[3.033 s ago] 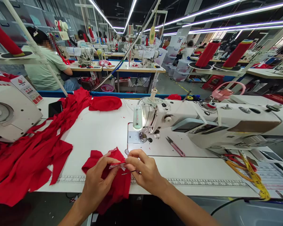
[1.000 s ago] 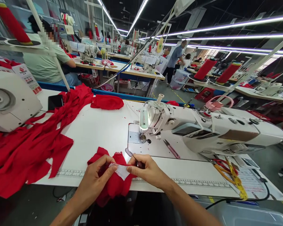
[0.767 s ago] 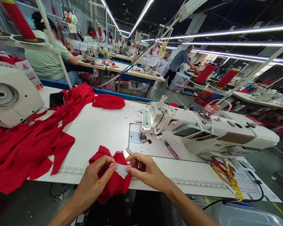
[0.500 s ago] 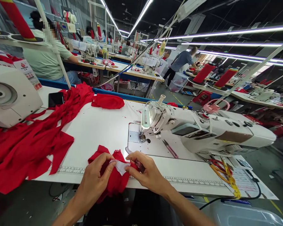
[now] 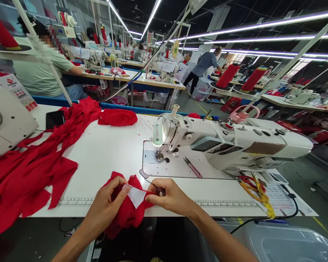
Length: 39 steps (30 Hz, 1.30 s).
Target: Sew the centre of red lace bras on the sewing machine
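At the near edge of the tabletop (image 5: 106, 153), the left hand (image 5: 110, 198) is nearly closed, thumb and forefinger pinching a red cloth piece (image 5: 128, 214) with a white patch (image 5: 136, 196); the right hand (image 5: 166, 196), fingers curled, grips its other side and a thin dark tool (image 5: 151, 183). Beyond stands a sewing machine (image 5: 229, 142), pink-handled snips (image 5: 192, 167) lying beside its needle area; heaped red fabric (image 5: 41, 160) lies leftward

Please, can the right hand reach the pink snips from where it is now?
Probably yes: nothing seems to stand between the right hand and the snips. But its fingers hold the red cloth and a thin tool, so they may need freeing first.
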Available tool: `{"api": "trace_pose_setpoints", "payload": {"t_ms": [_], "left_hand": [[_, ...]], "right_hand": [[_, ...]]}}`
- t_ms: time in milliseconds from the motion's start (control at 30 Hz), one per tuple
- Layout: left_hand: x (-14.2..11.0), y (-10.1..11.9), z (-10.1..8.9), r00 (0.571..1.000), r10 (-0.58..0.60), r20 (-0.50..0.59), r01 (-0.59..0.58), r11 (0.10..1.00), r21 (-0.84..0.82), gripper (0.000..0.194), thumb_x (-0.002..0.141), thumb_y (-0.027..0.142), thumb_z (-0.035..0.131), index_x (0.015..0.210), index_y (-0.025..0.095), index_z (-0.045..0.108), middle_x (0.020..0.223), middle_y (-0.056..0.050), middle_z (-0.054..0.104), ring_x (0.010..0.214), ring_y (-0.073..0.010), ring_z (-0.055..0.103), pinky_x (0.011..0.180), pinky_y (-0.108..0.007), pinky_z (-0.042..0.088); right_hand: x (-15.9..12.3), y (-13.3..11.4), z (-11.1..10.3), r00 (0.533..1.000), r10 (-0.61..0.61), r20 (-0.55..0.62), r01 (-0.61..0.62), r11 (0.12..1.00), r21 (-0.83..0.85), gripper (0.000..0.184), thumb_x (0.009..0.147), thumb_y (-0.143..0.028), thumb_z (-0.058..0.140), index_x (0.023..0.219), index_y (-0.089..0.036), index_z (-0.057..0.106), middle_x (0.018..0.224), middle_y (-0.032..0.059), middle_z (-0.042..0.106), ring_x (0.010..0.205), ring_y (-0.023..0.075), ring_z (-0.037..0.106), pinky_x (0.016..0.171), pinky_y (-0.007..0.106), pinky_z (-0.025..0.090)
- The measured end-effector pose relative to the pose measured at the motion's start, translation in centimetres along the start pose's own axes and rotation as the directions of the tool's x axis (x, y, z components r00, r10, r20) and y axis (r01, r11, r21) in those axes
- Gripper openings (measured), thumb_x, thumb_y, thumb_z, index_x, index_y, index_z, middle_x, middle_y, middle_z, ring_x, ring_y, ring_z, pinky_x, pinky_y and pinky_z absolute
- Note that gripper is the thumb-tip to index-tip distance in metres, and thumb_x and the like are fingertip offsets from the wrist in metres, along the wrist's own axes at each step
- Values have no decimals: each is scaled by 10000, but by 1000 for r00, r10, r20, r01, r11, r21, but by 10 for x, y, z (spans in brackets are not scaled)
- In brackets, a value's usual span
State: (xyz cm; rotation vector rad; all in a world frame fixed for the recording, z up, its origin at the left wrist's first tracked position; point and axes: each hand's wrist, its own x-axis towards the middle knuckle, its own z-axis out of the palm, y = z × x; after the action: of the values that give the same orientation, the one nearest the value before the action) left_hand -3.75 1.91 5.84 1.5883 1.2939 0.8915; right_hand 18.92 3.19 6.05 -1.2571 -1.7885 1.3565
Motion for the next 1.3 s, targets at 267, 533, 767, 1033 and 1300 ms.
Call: {"api": "trace_pose_setpoints", "payload": {"t_ms": [267,533,767,1033,1300], "left_hand": [[-1,-1,-4,993,-97,70,109,975,-191,347,909,563,573,850,221,567,709,33,525,600,-124,491,512,-201,415],[-8,-2,-3,998,-67,-19,62,974,-216,355,881,570,600,833,219,589,729,21,565,623,-132,519,539,-203,441],[1,-12,-88,994,-75,-84,91,974,205,452,828,657,541,867,211,608,738,12,621,720,-184,585,667,-249,473],[135,66,-106,954,-47,295,-221,550,805,207,850,341,572,812,160,667,763,-14,668,760,-196,582,756,-307,440],[154,18,49,899,24,438,-323,712,624,224,944,375,620,1031,171,654,987,-40,691,880,-193,664,818,-383,546]], "right_hand": [[1,0,-6,987,78,142,-110,965,238,273,763,-411,739,729,-157,645,589,-49,497,559,83,373,514,232,271],[0,-9,7,999,39,24,-41,992,121,78,783,-231,637,744,-164,635,588,-70,424,555,77,349,516,231,261],[42,-34,66,1000,-14,5,12,981,191,107,727,-159,644,666,-180,559,566,-83,439,551,67,367,491,195,282],[75,-59,58,967,250,38,-248,907,340,184,867,-361,561,783,-218,480,589,-77,497,427,59,356,391,188,229],[15,22,-18,916,341,-210,-365,927,-84,249,762,-158,656,589,-197,480,491,-75,436,507,108,456,545,232,300]]}}
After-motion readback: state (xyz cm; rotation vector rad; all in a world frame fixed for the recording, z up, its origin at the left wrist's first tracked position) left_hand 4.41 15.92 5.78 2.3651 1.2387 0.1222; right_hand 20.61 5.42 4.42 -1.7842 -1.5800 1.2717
